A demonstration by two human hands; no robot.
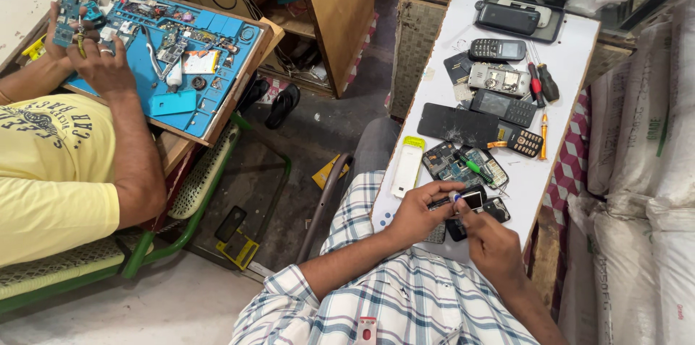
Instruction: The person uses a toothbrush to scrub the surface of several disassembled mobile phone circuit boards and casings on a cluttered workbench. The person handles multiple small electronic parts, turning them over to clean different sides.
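The small phone part (pixel 472 200), dark with a pale shiny face, is sitting at the near end of the white surface (pixel 572 48), just above its near edge, pinched between both hands. The left hand (pixel 416 213) is gripping it from the left with its fingers (pixel 443 189) closed around the piece and a thin tool tip, and the right hand (pixel 492 240) is pressing in from the near side, fingers together on the same part. Because the piece is being worked so close to the edge, a slip could be sending it, or a tiny screw, down onto the floor (pixel 318 128), where it would be hard to find. Too much pressure from the tip could also be scratching or cracking the part.

Just beyond the hands an opened handset with a green screwdriver (pixel 474 167) lying on it is crowding the work, so an elbow nudge could be scattering loose pieces. A white phone (pixel 407 170) is lying to the left, a cracked black phone (pixel 457 125) farther away, and keypad phones (pixel 497 49) and red-handled screwdrivers (pixel 536 84) at the far end. On the far left, another person's hand (pixel 101 62) is resting on a blue repair mat (pixel 181 62), well apart
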